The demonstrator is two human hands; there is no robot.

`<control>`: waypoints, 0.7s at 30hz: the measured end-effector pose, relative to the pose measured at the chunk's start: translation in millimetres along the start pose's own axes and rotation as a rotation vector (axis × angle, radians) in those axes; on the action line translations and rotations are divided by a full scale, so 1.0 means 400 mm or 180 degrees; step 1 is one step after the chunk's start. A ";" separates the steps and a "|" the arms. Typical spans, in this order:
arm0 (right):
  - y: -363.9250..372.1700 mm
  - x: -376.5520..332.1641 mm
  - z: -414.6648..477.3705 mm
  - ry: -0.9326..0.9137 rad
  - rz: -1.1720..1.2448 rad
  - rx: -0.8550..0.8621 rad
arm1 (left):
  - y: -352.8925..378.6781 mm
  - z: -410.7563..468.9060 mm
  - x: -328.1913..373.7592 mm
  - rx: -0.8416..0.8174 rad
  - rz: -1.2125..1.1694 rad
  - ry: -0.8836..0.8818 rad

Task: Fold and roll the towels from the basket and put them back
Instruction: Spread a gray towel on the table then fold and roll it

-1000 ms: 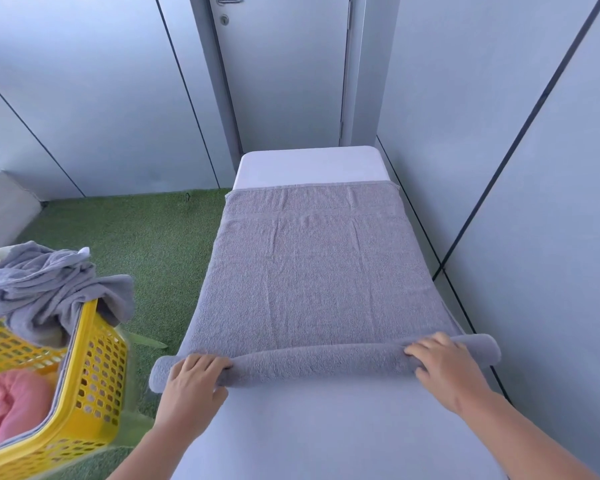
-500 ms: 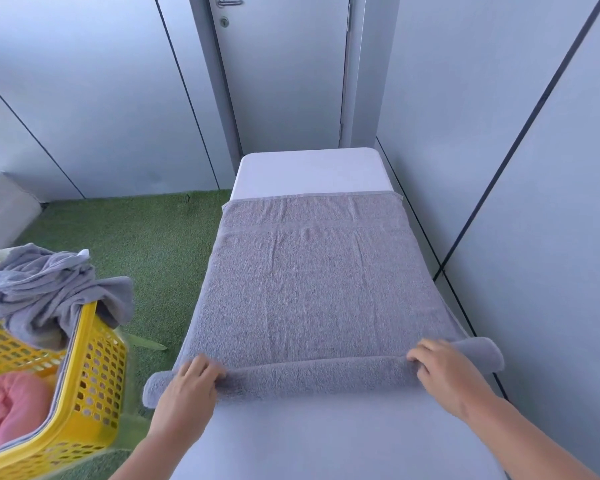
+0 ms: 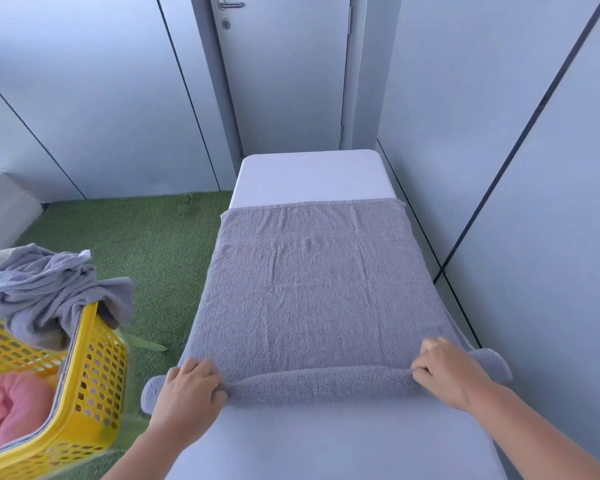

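A grey towel (image 3: 312, 289) lies flat along the white bench (image 3: 309, 174), its near end wound into a roll (image 3: 319, 384) that spans the bench's width. My left hand (image 3: 187, 393) grips the roll near its left end, fingers curled over the top. My right hand (image 3: 447, 372) grips the roll near its right end, fingers bent onto it. At the left stands a yellow perforated basket (image 3: 94, 375) with a crumpled grey towel (image 3: 49, 292) draped over its rim and a pink towel (image 3: 11, 407) inside.
Grey wall panels run close along the bench's right side, and a closed door (image 3: 281, 71) stands beyond its far end. Green artificial turf (image 3: 136, 244) covers the floor between bench and basket.
Both hands have pushed the roll a little farther away, so it is thicker. The towel's far edge has slid nearer, baring more of the bench's far end.
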State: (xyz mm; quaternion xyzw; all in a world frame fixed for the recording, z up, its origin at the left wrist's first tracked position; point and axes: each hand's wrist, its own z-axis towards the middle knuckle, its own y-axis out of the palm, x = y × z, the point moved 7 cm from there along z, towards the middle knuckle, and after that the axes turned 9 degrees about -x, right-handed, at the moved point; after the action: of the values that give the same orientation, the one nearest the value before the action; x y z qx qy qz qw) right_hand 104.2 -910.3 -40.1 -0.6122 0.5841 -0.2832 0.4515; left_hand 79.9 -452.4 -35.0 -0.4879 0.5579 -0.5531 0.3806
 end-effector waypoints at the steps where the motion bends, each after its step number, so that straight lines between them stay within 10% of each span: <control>1: -0.002 -0.003 0.000 0.0076 0.0072 0.0023 | 0.001 0.004 -0.002 0.0025 -0.0002 -0.0020; 21: 0.004 0.003 0.005 -0.0017 0.0010 0.0044 | 0.004 0.022 -0.030 -0.0102 -0.0082 -0.0028</control>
State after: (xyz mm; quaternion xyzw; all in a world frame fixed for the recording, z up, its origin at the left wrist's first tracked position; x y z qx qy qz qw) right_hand 105.3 -910.8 -42.6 -0.6088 0.5819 -0.2849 0.4578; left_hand 91.0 -443.3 -39.0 -0.5035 0.5586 -0.5468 0.3681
